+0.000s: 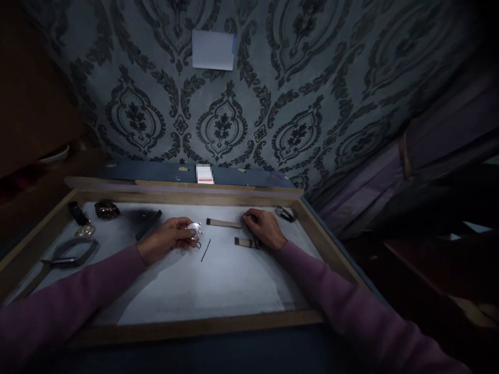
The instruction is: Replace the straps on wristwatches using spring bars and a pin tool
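Observation:
A round silver watch case (pixel 194 230) without a strap is pinched in my left hand (pixel 168 238), over the white tray bottom. My right hand (pixel 265 228) rests on the tray with its fingers curled; what they hold, if anything, is hidden. One beige watch strap piece (pixel 224 223) with a dark end lies just left of my right fingertips. Nearer to me, a second strap piece (pixel 245 242) runs partly under that hand. A thin dark rod (pixel 206 250) lies between my hands, and a small dark curved piece (pixel 198 245) is by my left fingertips.
The shallow wooden tray's rim (pixel 218 318) encloses everything. At its left are a watch with a black strap (pixel 83 228), a brown-gold watch (pixel 106 209) and a grey band-like tool (pixel 75 253). A dark watch (pixel 286 213) lies at the far right. Patterned wall (pixel 222 122) stands behind.

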`<state>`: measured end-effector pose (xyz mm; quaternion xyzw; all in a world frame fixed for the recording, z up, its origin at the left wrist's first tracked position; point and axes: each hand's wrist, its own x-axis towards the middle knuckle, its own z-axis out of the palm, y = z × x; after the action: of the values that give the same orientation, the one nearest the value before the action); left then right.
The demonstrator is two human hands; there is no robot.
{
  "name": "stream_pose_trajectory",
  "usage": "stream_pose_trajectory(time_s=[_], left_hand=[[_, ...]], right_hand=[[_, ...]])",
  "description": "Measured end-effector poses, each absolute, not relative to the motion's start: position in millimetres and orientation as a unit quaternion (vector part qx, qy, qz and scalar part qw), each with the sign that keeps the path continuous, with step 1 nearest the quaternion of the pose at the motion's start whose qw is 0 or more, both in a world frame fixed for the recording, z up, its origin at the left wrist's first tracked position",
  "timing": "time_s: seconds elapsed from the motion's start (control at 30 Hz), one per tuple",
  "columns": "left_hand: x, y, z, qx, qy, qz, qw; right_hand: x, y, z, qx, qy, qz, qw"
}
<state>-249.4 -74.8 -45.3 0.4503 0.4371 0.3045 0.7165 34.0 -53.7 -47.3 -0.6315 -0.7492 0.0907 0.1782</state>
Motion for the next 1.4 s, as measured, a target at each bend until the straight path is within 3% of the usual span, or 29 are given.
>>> stream_pose_trajectory(time_s=[0.73, 1.4], left_hand=[[-237.7, -63.8, -38.5, 0.483, 0.452, 0.279, 0.696], [-244.1, -68.4, -41.4, 0.473, 0.427, 0.308, 0.707]], right_hand=[[7.3, -27.4, -42.7, -0.473, -0.848, 0.207, 0.118], [4.9, -27.0, -53.5, -0.464, -0.838, 0.253, 0.135]])
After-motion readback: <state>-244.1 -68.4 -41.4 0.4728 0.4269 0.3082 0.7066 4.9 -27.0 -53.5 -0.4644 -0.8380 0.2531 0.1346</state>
